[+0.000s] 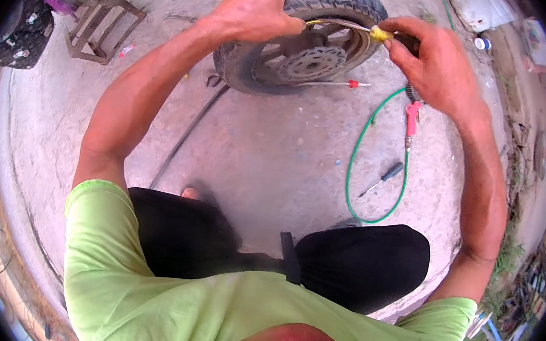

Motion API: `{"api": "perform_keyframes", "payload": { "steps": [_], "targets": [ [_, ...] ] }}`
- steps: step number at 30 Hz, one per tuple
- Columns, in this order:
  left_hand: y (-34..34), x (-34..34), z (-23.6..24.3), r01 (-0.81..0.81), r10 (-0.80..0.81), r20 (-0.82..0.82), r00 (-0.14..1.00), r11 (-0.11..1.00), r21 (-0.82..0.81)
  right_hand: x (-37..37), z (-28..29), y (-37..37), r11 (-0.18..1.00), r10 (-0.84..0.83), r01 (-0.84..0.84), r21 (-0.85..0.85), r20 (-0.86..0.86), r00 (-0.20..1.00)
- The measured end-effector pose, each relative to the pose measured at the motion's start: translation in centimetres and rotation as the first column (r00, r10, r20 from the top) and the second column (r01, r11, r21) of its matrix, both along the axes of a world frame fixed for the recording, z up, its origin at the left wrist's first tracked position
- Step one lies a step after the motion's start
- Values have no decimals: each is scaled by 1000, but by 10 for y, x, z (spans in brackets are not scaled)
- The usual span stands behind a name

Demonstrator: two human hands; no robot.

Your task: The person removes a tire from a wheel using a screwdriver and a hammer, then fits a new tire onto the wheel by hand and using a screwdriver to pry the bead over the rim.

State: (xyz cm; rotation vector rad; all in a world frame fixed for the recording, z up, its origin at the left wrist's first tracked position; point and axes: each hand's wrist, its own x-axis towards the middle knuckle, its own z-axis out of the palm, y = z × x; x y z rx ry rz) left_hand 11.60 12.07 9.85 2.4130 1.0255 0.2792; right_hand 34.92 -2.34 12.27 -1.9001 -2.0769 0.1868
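A motorcycle wheel point(243, 67) with a worn black tyre and brake disc lies tilted at top centre. My left hand point(254, 13) grips its upper left, fingers partly hidden, thumb beside the far end of a metal lever. My right hand point(434, 68) is closed on that lever's yellow handle point(380, 34); the shaft runs along the upper rim. A second metal rod point(353, 84) with a red handle end sticks out from the lower rim. Just below my right hand lies a red air gun point(412, 118) on a green hose point(350, 177).
A screwdriver point(391, 171) and a long dark bar point(186, 127) lie on the concrete floor point(262, 150). A rusty metal stand point(96, 38) and dark clutter stand upper left; white containers point(469, 9) are upper right. Plants and tangled scrap line the right edge; my knees are below.
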Motion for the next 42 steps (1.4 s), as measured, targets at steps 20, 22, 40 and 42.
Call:
{"api": "perform_keyframes", "payload": {
  "steps": [20,22,40,42],
  "targets": [
    [33,34,-15,-32,35,131,991,999,-24,-19,60,85,877,-82,205,-435,285,955],
    [33,28,-15,-67,72,146,987,997,-42,-12,30,85,947,-27,97,-305,225,974],
    [67,41,-30,-37,93,308,947,982,-183,-62,-137,16,929,-344,338,-149,-681,647],
    [67,45,-26,-64,132,296,946,972,-228,-69,-143,17,925,-321,374,-75,-682,658]
  ]
}}
